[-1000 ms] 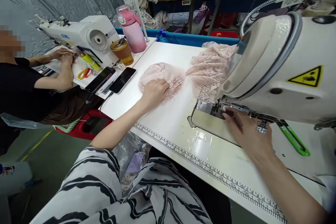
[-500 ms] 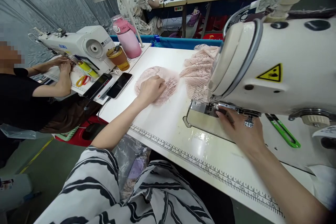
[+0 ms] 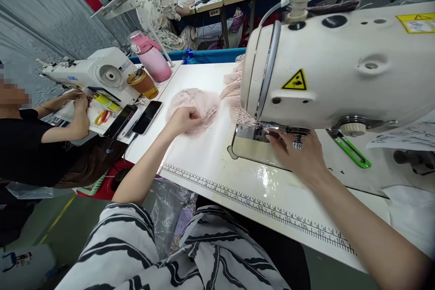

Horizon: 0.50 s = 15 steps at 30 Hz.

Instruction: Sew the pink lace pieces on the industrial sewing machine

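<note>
My left hand (image 3: 183, 120) rests on a small round piece of pink lace (image 3: 193, 102) on the white table (image 3: 210, 163), its fingers curled and pinching the lace's near edge. My right hand (image 3: 299, 156) lies on the metal plate beside the needle of the white sewing machine (image 3: 340, 63), fingers stretched flat, holding nothing. A larger heap of pink lace (image 3: 234, 95) lies behind the machine head, partly hidden by it.
Two phones (image 3: 136, 118), an amber cup (image 3: 142, 84) and a pink bottle (image 3: 152, 56) stand at the table's left. A person in black (image 3: 41, 140) works at a second machine (image 3: 91, 72) on the left. Green snips (image 3: 350, 152) lie under the machine arm. Another worker sits far back.
The view has swung right and up, so the machine fills more of the frame. My left hand's fingers have curled tighter on the lace. My right hand stays at the needle plate.
</note>
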Available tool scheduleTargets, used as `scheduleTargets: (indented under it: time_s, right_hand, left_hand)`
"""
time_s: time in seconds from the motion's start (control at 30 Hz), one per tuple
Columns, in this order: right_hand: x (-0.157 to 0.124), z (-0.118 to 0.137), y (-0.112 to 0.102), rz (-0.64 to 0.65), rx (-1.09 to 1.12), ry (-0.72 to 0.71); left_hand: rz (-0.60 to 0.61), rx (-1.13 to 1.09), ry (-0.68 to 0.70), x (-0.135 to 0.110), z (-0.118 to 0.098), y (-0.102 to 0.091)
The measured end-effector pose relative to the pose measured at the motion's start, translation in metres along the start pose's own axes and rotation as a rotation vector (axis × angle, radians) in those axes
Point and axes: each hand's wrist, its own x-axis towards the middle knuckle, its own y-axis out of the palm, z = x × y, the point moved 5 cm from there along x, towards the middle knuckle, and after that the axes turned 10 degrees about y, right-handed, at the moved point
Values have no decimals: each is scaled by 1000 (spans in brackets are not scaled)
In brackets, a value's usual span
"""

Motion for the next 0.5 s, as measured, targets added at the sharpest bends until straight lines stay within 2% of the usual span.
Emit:
scheduleTargets:
  time_s: [0.2,0.33,0.5]
  right_hand:
    - [2,4,-4,17,-16,-5]
    - [2,3,-2,26,5,-10]
    - [2,2,-1,-24,8,-53]
  left_hand:
    - [-115,34,80,-10,-1,-3]
    - [-133,37,48,-9,1,-5]
    - [-164,-81,-13,-10,8,-8]
